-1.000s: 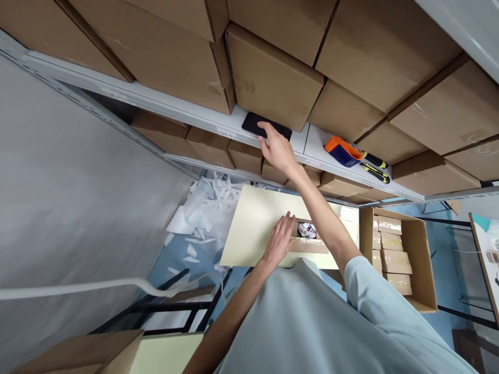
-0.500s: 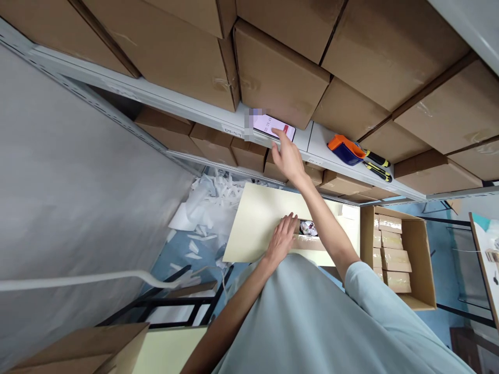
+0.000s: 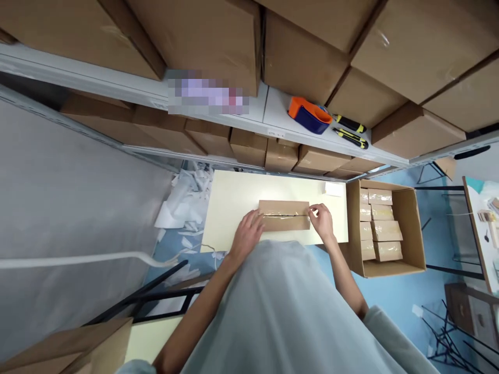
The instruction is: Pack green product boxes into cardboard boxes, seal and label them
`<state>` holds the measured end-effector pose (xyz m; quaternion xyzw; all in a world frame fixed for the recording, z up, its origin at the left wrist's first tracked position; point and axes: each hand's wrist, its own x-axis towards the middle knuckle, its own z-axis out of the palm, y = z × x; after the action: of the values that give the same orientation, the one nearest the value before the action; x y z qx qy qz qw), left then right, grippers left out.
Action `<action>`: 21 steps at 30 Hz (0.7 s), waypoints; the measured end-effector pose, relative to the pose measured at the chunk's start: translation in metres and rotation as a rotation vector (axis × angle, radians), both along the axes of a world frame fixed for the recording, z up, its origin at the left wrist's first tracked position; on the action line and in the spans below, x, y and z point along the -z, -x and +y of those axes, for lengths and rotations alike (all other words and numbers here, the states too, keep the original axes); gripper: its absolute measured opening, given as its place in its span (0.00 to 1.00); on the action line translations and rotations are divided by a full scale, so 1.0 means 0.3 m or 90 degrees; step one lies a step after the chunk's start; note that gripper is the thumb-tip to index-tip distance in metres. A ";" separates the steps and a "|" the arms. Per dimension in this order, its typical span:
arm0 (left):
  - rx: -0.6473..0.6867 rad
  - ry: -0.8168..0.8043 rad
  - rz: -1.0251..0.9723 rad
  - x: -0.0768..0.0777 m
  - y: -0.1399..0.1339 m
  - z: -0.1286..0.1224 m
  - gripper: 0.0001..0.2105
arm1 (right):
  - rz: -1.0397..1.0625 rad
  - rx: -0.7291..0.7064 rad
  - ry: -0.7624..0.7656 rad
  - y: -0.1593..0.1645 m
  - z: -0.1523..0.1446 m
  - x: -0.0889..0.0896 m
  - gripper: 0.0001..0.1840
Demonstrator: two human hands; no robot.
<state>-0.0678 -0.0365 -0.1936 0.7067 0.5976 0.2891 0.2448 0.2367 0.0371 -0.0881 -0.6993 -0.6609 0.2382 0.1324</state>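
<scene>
Shelf cartons (image 3: 218,41) cut off at top edge. Pale table (image 3: 230,195), near side partly hidden by shirt (image 3: 280,306). Narrow cardboard box (image 3: 285,224) lies mid-table. Left hand (image 3: 246,231): fingers over box's left end, thumb unclear; can't tell if gripping. Right hand (image 3: 322,222): bent, fingertips together at right end; hold unreadable.

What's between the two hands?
A cardboard box, lying lengthwise on the pale tabletop between the left hand and right hand; the head view shows it.
</scene>
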 end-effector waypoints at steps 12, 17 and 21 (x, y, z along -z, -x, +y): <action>-0.350 0.316 -0.170 -0.022 -0.068 0.113 0.14 | 0.021 0.071 0.187 -0.048 -0.033 0.114 0.08; -0.402 0.400 -0.256 0.014 -0.054 0.151 0.19 | 0.047 0.125 0.237 -0.063 -0.015 0.135 0.10; -0.394 0.410 -0.216 0.028 -0.044 0.167 0.22 | 0.024 0.120 0.311 -0.064 0.025 0.132 0.08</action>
<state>-0.0547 0.0135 -0.2021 0.3263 0.7909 0.2596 0.4480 0.2560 0.0446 -0.1276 -0.7644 -0.5132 0.3903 -0.0069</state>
